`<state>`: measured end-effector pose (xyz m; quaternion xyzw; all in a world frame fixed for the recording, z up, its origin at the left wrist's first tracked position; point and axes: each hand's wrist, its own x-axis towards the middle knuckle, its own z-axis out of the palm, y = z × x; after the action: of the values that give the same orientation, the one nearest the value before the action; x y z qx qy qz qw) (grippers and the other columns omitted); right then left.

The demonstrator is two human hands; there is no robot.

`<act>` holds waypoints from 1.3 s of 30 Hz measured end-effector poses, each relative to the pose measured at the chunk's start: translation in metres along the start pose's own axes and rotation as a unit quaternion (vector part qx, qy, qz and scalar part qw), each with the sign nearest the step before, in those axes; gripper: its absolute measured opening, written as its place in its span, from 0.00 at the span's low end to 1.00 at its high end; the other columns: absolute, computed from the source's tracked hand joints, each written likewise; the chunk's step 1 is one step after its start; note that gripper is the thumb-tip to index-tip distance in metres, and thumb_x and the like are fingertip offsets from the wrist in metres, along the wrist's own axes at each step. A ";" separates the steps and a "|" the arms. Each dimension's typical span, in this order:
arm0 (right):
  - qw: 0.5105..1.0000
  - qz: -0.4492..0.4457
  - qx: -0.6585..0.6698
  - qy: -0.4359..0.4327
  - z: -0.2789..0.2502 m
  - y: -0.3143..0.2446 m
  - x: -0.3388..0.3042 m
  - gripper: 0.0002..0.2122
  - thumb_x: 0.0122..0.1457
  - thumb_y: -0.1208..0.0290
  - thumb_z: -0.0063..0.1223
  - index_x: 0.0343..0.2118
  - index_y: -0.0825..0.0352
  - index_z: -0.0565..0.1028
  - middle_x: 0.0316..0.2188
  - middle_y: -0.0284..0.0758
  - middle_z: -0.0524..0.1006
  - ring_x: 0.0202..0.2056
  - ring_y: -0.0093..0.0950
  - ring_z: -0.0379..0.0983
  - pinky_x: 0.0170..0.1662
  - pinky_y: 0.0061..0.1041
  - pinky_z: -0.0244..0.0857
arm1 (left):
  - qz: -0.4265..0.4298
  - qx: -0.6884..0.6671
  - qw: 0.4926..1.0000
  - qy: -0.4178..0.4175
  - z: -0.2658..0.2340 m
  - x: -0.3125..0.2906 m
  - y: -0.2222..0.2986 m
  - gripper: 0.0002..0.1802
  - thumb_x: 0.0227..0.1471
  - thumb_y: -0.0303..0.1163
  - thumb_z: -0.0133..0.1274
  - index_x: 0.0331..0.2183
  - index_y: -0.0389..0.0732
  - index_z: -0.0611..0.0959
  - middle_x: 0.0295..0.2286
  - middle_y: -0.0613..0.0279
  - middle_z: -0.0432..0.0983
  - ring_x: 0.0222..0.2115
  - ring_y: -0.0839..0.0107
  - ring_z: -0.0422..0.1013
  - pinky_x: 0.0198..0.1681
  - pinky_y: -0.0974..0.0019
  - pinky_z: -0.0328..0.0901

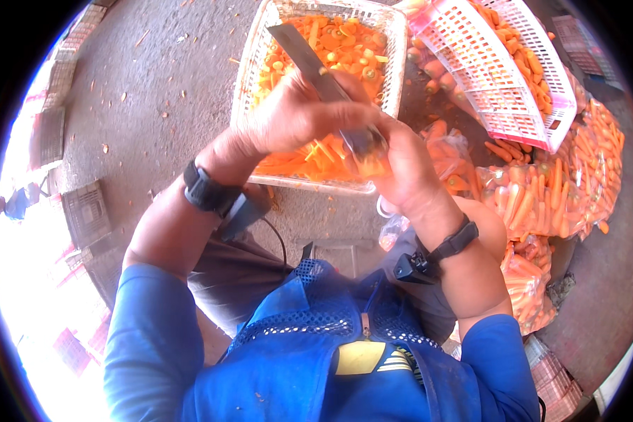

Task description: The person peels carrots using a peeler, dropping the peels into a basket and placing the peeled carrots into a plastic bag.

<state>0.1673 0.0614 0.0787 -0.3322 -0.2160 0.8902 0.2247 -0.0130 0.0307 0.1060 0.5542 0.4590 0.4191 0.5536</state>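
My left hand [306, 116] is closed round a long, flat metal tool [297, 49] that looks like a knife. Its dark upper end points away to the far left, and its shiny lower end slants down to my right hand [409, 165]. That hand is curled by the shiny end, with blurred orange beside the fingers; whether this is a carrot it holds, I cannot tell. Both hands are over a white plastic crate [243, 91]. Cut carrot pieces [337, 46] fill the crate, with thin strips [309, 165] in its near part.
A second white crate [464, 67], with a pink rim, leans at the far right and holds carrots [524, 49]. Clear bags of whole carrots [524, 200] are piled to my right. Loose scraps dot the grey ground [148, 91] on the left. Stacked blocks [88, 211] line the left edge.
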 end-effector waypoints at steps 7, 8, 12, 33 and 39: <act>0.997 0.048 -0.004 0.056 0.000 -0.006 -0.007 0.15 0.65 0.60 0.43 0.44 0.68 0.70 0.32 0.35 0.76 0.30 0.25 0.73 0.28 0.27 0.70 | -0.034 0.123 0.979 0.158 -0.084 0.014 -0.047 0.17 0.52 0.26 0.54 0.46 0.40 0.80 0.25 0.65 0.77 0.26 0.80 0.73 0.30 0.75 0.70; 0.995 0.062 -0.029 0.073 0.001 -0.008 -0.007 0.14 0.64 0.61 0.44 0.43 0.68 0.71 0.32 0.36 0.76 0.30 0.26 0.74 0.28 0.26 0.70 | -0.034 0.121 0.980 0.153 -0.078 0.013 -0.045 0.17 0.52 0.26 0.54 0.46 0.40 0.80 0.25 0.65 0.77 0.26 0.80 0.73 0.30 0.75 0.70; 0.992 0.074 -0.104 0.019 -0.001 -0.017 -0.012 0.14 0.64 0.62 0.44 0.42 0.69 0.72 0.31 0.36 0.76 0.28 0.26 0.74 0.27 0.25 0.70 | -0.071 0.300 0.948 -0.080 -0.027 0.003 -0.028 0.21 0.48 0.24 0.57 0.47 0.45 0.80 0.26 0.66 0.77 0.30 0.77 0.74 0.32 0.72 0.70; 0.915 -0.132 -0.374 0.069 -0.015 -0.016 0.002 0.10 0.49 0.75 0.54 0.36 0.71 0.75 0.25 0.33 0.77 0.24 0.18 0.71 0.27 0.21 0.65 | -0.090 -0.061 0.973 0.202 -0.032 -0.001 -0.011 0.12 0.56 0.37 0.54 0.30 0.37 0.80 0.21 0.65 0.77 0.17 0.85 0.65 0.19 0.80 0.57; 0.932 -0.111 -0.342 0.047 -0.011 -0.014 0.005 0.15 0.50 0.72 0.59 0.39 0.73 0.73 0.27 0.32 0.76 0.21 0.17 0.70 0.25 0.18 0.64 | -0.040 -0.032 0.989 0.141 -0.042 0.002 -0.018 0.13 0.60 0.35 0.47 0.33 0.33 0.77 0.26 0.66 0.74 0.26 0.78 0.68 0.28 0.73 0.65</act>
<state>0.1748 0.0779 0.0763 -0.4038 -0.5320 0.7154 0.2051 -0.0538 0.0420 0.0896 0.4521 0.5410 0.4852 0.5172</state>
